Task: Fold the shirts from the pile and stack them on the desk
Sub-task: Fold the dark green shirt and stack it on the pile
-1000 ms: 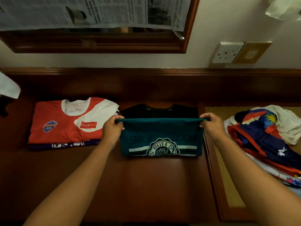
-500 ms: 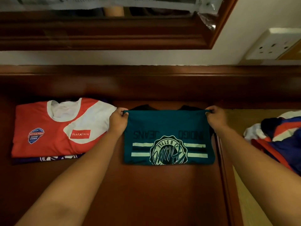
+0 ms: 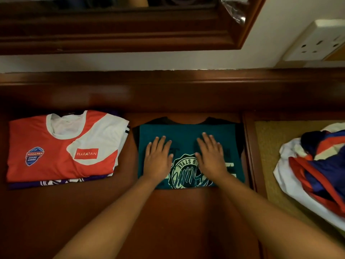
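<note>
We press our left hand (image 3: 158, 158) and right hand (image 3: 211, 156), fingers flat and released, on the folded teal printed shirt (image 3: 188, 131) mid-desk to set its crease, between the red-and-white folded stack (image 3: 61, 146) at left and the unfolded pile (image 3: 317, 165) at right.

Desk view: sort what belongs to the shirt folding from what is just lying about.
Part of the job:
teal shirt, flat under both hands
left hand
right hand
red and white shirt on the folded stack
unfolded pile
desk

Just there:
wall socket
mirror frame
</note>
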A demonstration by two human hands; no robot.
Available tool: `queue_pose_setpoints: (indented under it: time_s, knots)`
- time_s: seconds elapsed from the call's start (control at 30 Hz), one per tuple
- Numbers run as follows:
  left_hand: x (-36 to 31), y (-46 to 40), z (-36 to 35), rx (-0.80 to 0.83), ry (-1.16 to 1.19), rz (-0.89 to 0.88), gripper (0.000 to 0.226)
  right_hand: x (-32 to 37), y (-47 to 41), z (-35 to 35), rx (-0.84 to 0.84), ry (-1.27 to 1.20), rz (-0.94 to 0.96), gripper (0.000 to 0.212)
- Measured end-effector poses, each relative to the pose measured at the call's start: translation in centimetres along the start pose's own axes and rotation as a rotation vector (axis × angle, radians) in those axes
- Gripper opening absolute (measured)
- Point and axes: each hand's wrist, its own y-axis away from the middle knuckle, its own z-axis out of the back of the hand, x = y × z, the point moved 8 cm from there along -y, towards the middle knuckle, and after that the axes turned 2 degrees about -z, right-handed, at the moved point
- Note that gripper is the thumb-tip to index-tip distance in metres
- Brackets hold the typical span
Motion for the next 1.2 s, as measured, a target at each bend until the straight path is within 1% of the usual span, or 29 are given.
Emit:
queue_pose_setpoints:
  time_s: [0.03,0.1,0.17,0.27,0.37,0.4,0.43,0.5,0.57,0.63,0.73,0.87,0.93,1.03,1.13,1.2]
  knots:
    - [0.0,0.5,-1.2,0.064,-0.041,-0.001,0.056,0.1,0.1,-1.2,0.068,0.034,0.013,0.055]
    - [0.9,1.6,-2.7,0.158,-0.088,0.033,0.064,-0.5,-0.1,-2.2,0.130,0.095,0.020,0.057]
    - [2.1,2.9,-3.3,0.181,-0.120,0.065,0.069,-1.5,-0.5,-2.3,0.158,0.167,0.014,0.059]
    - [3.0,4.4,-3.2,0.189,-0.128,0.102,0.063,-3.2,-1.3,-1.9,0.189,0.206,-0.079,0.060]
    - [2.8,4.7,-2.9,0.208,-0.143,0.133,0.064,-4.2,-1.0,-1.1,0.167,0.154,-0.234,0.061]
    - [2.6,4.5,-2.7,0.202,-0.141,0.151,0.064,-4.1,-0.5,-1.0,0.145,0.127,-0.260,0.062]
    - [2.2,4.2,-2.5,0.187,-0.131,0.173,0.065,-3.7,0.0,-0.9,0.120,0.109,-0.249,0.062]
    - [0.9,3.7,-2.6,0.165,-0.104,0.174,0.064,-1.8,1.2,-1.5,0.104,0.112,-0.142,0.065]
    - [-0.9,3.5,-3.4,0.177,-0.116,0.101,0.065,-0.4,2.3,-3.0,0.143,0.137,-0.033,0.069]
    - [-1.4,4.0,-4.4,0.204,-0.123,0.051,0.067,-0.9,2.8,-3.9,0.165,0.154,0.001,0.068]
    - [0.3,5.1,-4.8,0.208,-0.102,0.035,0.069,-3.6,2.7,-3.3,0.135,0.227,0.019,0.067]
    - [2.5,6.4,-4.3,0.180,-0.098,0.077,0.072,-8.3,2.2,-1.2,0.077,0.256,-0.111,0.073]
    - [2.7,6.6,-4.1,0.160,-0.070,0.105,0.074,-9.7,2.0,-0.4,0.053,0.222,-0.189,0.070]
    - [3.3,6.9,-3.5,0.091,0.022,0.216,0.074,-10.5,2.4,0.4,-0.009,0.132,-0.320,0.062]
    - [4.7,7.6,-2.6,-0.015,0.190,0.462,0.060,-9.9,3.3,1.3,-0.136,-0.033,-0.427,0.058]
    - [5.5,8.2,-1.6,-0.124,0.275,0.594,0.057,-9.5,4.2,1.3,-0.169,-0.127,-0.483,0.057]
